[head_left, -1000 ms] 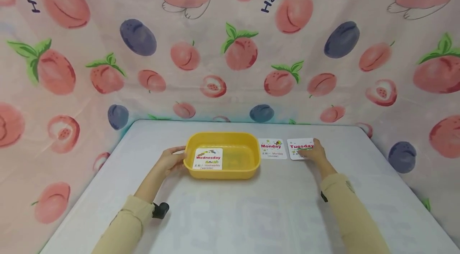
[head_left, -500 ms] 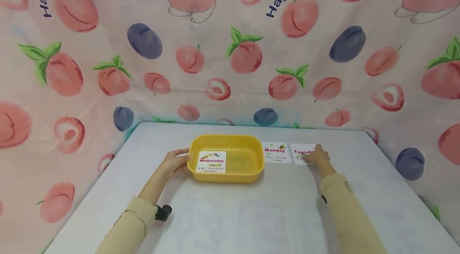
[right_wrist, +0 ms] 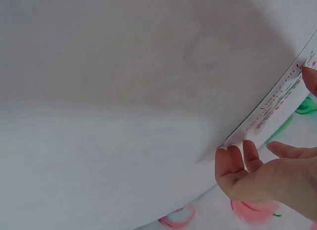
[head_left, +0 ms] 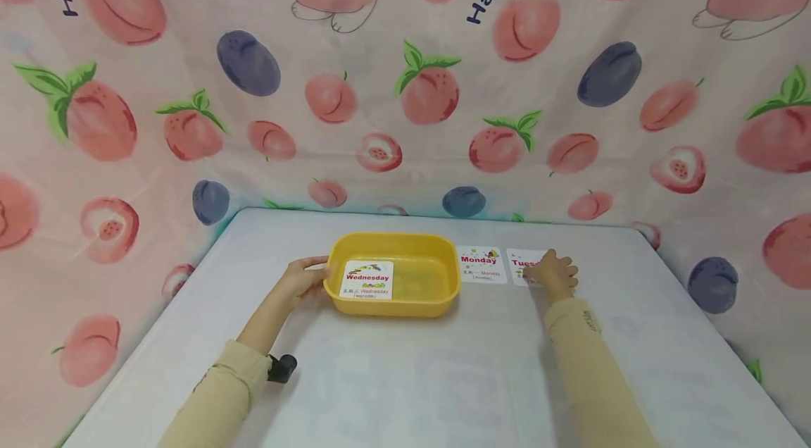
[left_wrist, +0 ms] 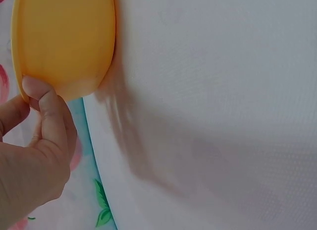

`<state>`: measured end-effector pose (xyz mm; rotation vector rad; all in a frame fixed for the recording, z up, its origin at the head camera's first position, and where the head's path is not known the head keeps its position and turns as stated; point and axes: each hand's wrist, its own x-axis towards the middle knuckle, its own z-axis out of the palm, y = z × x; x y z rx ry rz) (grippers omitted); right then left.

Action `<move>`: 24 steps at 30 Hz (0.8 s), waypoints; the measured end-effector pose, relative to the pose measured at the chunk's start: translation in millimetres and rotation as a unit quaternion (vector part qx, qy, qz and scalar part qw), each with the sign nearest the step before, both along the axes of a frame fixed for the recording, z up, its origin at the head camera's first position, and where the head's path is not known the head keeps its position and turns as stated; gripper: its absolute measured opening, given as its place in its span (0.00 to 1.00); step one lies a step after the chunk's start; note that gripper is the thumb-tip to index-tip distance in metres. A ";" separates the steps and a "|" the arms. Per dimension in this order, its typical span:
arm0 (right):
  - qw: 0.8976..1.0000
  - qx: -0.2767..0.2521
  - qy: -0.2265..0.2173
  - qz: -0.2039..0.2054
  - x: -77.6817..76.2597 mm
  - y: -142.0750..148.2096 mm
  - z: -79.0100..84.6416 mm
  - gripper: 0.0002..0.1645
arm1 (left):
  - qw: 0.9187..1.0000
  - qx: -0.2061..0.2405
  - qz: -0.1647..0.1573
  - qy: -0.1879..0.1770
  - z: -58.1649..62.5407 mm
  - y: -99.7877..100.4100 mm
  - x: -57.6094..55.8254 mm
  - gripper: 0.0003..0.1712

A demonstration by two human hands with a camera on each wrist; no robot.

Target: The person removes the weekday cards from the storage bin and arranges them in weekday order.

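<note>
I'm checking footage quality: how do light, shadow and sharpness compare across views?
Head: brightest, heading on the Monday card legible, its small print soft; left wrist: dim, soft shadow on the white table beside the yellow tray; right wrist: dim too, Tuesday card steeply angled, print illegible.

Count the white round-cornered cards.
3: Wednesday card in the yellow oblong plastic tray, Monday card right of it, Tuesday card beyond, partly behind the right hand. More may be hidden.
</note>
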<state>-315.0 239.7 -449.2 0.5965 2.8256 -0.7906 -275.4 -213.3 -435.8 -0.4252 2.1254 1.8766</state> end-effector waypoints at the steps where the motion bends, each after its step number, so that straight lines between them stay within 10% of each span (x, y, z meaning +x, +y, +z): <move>1: 1.000 0.002 0.004 -0.001 0.0 -0.8 -0.1 0.37 | 1.000 0.001 0.000 0.002 0.7 -0.7 0.0 0.27; 14: 0.998 -0.056 -0.012 0.017 2.6 16.4 -6.8 0.46 | 1.000 -0.002 -0.012 0.010 -0.4 -1.4 -0.3 0.27; 21: 0.992 -0.112 0.018 0.050 -38.2 76.2 -64.2 0.62 | 1.000 -0.006 -0.006 0.004 2.0 1.5 -1.7 0.27; 24: 0.985 -0.161 -0.008 0.056 -42.5 92.7 -70.1 0.48 | 1.000 0.002 0.000 0.005 1.7 -0.8 1.5 0.27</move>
